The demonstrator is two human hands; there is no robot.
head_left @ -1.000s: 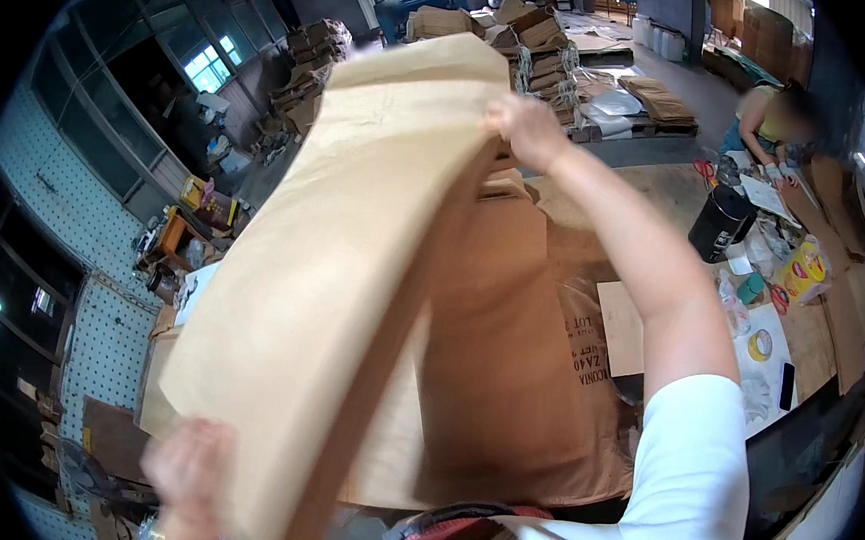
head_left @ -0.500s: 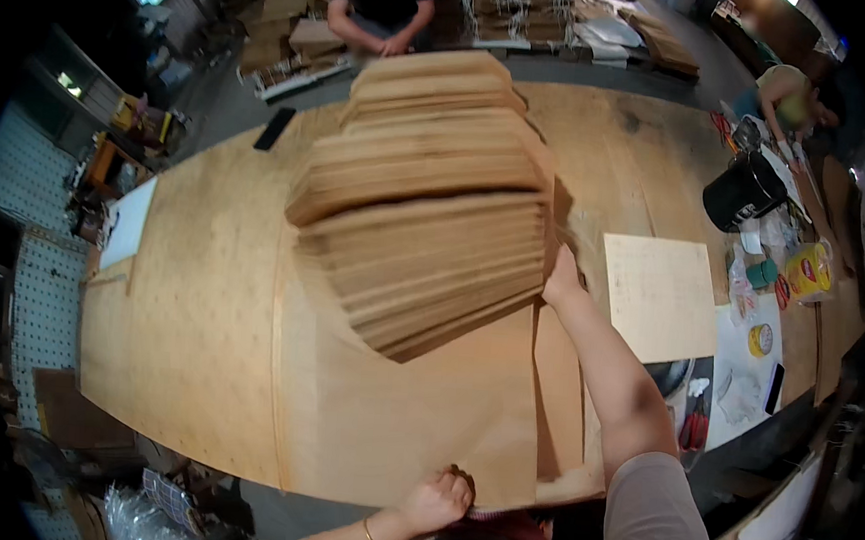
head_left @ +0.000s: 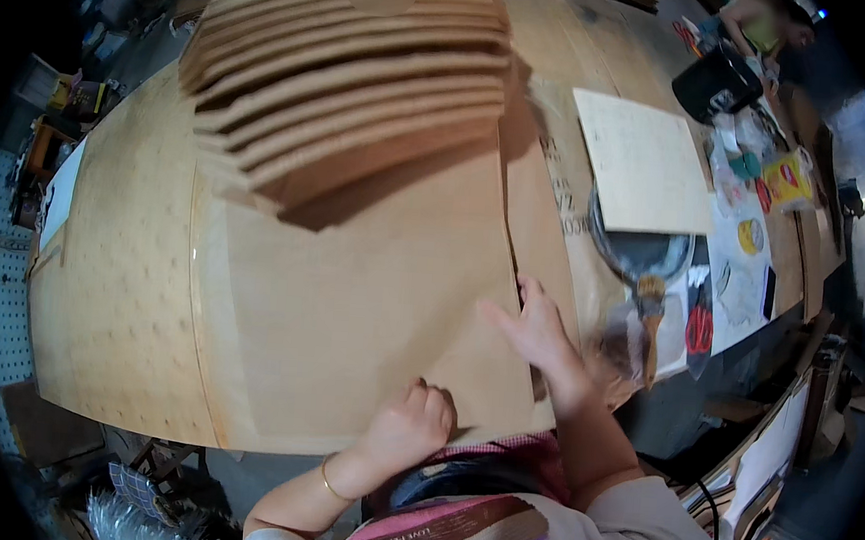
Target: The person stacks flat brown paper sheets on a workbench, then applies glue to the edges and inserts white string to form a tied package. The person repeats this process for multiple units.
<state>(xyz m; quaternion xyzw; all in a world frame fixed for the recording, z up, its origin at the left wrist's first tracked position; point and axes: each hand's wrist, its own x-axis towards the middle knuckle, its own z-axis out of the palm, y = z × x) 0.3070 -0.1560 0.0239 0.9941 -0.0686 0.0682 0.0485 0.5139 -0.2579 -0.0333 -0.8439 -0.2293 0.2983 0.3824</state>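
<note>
A fanned stack of brown paper sheets [head_left: 355,84] lies on a large wooden table [head_left: 121,278], its lowest big sheet [head_left: 368,326] spread toward me. My left hand [head_left: 406,429] is curled at the near edge of that sheet, fingers closed on the paper's edge. Flat on the sheet's right edge lies my right hand [head_left: 533,332], fingers spread and pressing down, holding nothing.
To the right lie a pale square sheet [head_left: 641,159], a round metal dish with a brush [head_left: 643,270], red-handled scissors [head_left: 699,329], a black pot [head_left: 716,84] and small coloured packets [head_left: 785,179]. Another person [head_left: 771,23] sits at the far right corner.
The lifted stack has come down onto the table and fanned out. My right hand let go of it and moved down to the sheet's right edge; my left hand moved right to the near edge.
</note>
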